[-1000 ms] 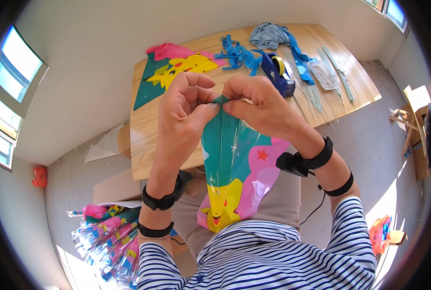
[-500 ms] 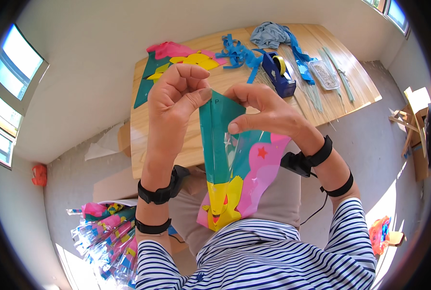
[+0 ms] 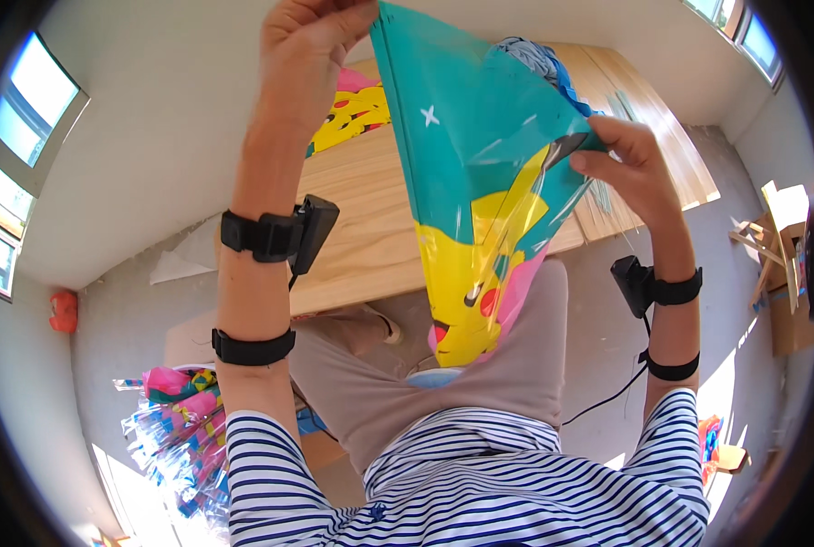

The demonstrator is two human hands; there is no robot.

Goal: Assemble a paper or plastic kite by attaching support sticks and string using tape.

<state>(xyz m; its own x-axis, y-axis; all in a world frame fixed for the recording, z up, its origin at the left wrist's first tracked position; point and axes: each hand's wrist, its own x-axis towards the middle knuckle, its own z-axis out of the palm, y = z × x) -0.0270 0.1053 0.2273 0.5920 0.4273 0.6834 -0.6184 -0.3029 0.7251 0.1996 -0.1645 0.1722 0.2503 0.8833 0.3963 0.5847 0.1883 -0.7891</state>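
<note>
A thin, glossy plastic sheet (image 3: 461, 118), teal with a yellow cartoon figure and pink patches, hangs stretched between my hands. My left hand (image 3: 311, 41) pinches its top corner, partly cut off by the upper edge of the view. On the other side, my right hand (image 3: 630, 164) grips the sheet's edge between thumb and fingers. Folds run down the sheet to its lower end, which dangles over my lap. Behind it, similar printed sheets (image 3: 352, 114) lie on the wooden table (image 3: 352, 219). The tape dispenser is hidden by the raised sheet.
At the table's back are a grey-blue cloth bundle (image 3: 527, 56), blue strips (image 3: 566, 82) and thin sticks (image 3: 626, 109). Shiny rolled printed sheets (image 3: 183, 438) are heaped at lower left. A red bag (image 3: 63, 312) is by the left wall; cardboard boxes (image 3: 790, 319) stand at right.
My left hand has risen with the sheet's corner. My right hand has moved out to the right, spreading the sheet wider and lifting it to show more of the yellow figure.
</note>
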